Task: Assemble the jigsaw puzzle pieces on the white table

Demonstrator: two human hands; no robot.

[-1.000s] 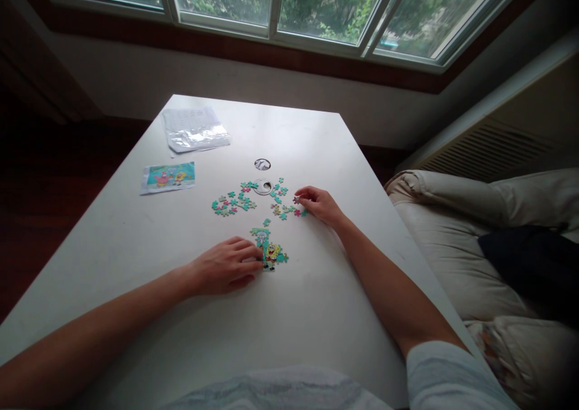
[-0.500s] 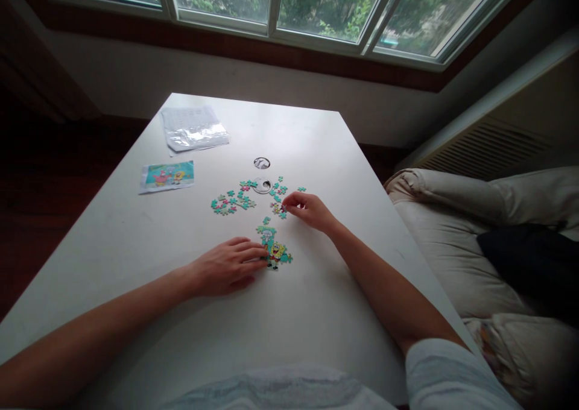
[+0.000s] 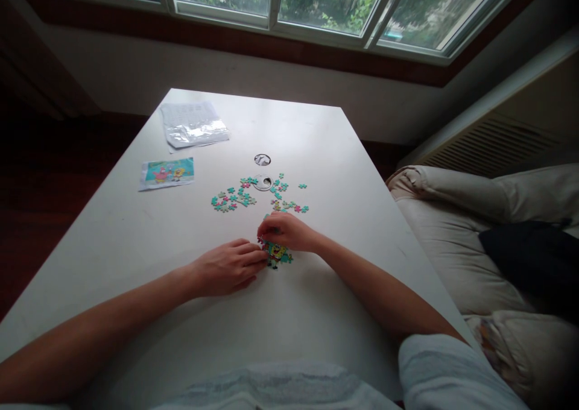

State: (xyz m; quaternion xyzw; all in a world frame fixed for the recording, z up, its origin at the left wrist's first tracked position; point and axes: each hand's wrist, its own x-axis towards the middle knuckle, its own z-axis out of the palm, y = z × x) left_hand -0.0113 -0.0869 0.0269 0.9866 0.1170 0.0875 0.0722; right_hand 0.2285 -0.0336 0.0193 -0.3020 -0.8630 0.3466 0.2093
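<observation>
A partly joined jigsaw puzzle (image 3: pixel 277 253) with a yellow cartoon figure lies on the white table in front of me. My left hand (image 3: pixel 230 266) rests flat at its left side, fingers stretched out and fingertips touching its edge. Over the puzzle's upper part is my right hand (image 3: pixel 287 230), its fingers pinched on a small puzzle piece (image 3: pixel 260 240) with some pink on it. That hand hides the top of the joined part. Loose puzzle pieces (image 3: pixel 224 202) lie scattered beyond both hands, with more loose pieces (image 3: pixel 294 207) to the right.
A printed picture card (image 3: pixel 169 173) lies at the left of the table (image 3: pixel 136 265). Behind it sits a clear plastic bag with paper (image 3: pixel 194 125). Two round table fittings (image 3: pixel 262 160) are near the loose pieces. A beige sofa (image 3: pixel 446 235) stands to the right, below a window.
My right hand has moved left and toward me, from the loose pieces to the joined puzzle, carrying a piece. My left hand has stayed in place.
</observation>
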